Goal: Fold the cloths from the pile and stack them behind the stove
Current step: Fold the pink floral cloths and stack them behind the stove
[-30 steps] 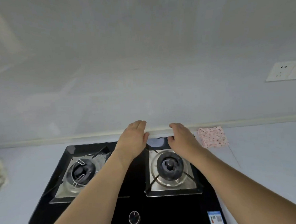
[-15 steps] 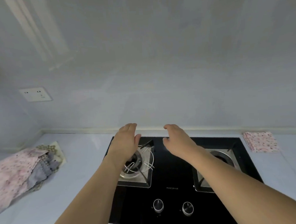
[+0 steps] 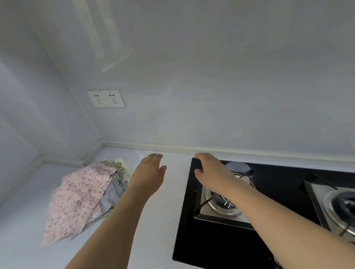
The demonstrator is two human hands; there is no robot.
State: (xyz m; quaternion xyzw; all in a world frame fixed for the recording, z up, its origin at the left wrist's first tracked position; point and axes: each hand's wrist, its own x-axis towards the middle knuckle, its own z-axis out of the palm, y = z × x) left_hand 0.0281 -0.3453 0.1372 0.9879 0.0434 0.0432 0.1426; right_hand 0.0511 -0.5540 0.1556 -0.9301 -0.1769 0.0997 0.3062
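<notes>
Both hands are released and hold nothing: left hand (image 3: 148, 173) over the pale bench (image 3: 24, 255), right hand (image 3: 212, 173) over the black glass two-burner stove (image 3: 190, 236). The loose pile of patterned cloths (image 3: 79, 199) lies at bench left, near the corner. Recommended: pinch only the top pink floral cloth at two corners and lift clear. Count: one pile, at least three cloths visible; two burners; one wall socket plate (image 3: 106, 98).

Soft, dim, bluish daylight filled my view; a pale window reflection streaked the glossy grey wall (image 3: 210, 71). Edges bowed from wide-angle distortion, and everything looked slightly soft.
</notes>
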